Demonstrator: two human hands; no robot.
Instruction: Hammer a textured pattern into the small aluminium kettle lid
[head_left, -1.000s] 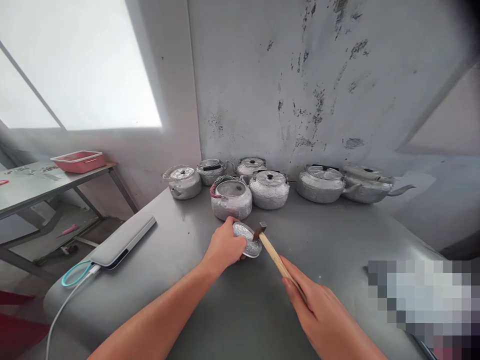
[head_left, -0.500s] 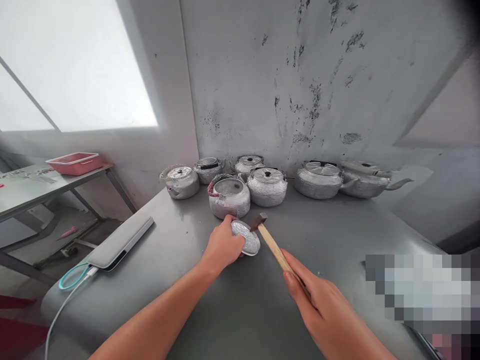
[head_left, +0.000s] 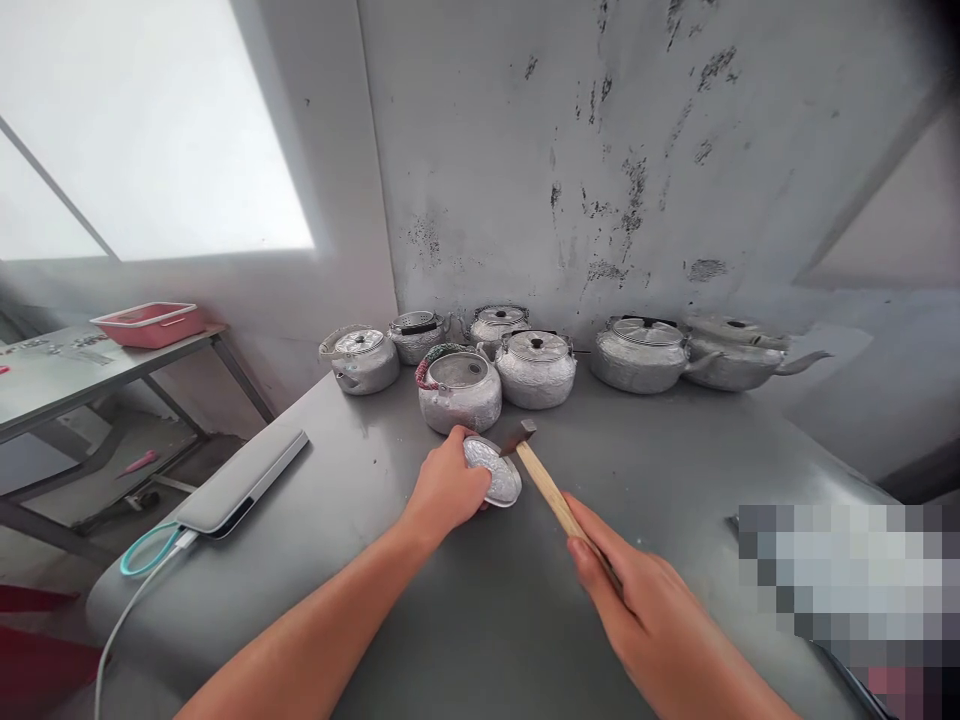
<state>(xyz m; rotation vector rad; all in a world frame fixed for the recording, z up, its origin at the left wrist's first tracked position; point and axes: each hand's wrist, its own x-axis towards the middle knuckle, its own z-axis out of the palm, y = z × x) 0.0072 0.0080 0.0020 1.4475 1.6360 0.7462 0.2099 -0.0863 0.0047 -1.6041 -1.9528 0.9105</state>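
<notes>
My left hand (head_left: pixel 448 483) grips a round, silvery kettle lid (head_left: pixel 495 474) by its edge, tilted above the grey table (head_left: pixel 465 620). In my right hand (head_left: pixel 630 580) is a hammer (head_left: pixel 546 480), its pale wooden handle wrapped by my fingers. The dark hammer head lies right beside the lid's upper right rim; whether they touch I cannot tell. Just beyond the lid stands a lidless dented kettle (head_left: pixel 461 402) with a red and green wrapped handle. A lidded kettle (head_left: pixel 535 375) with a black knob is to its right.
Several more metal kettles line the wall, among them a left one (head_left: pixel 367 365) and a far-right one (head_left: pixel 735 360). A grey power bank (head_left: pixel 244 490) with a white cable lies on the left. A pink basket (head_left: pixel 154 325) sits on a side table. Bottom right is pixelated.
The view has shifted very slightly. Both hands keep their grips, and the lid and hammer stay almost in place.
</notes>
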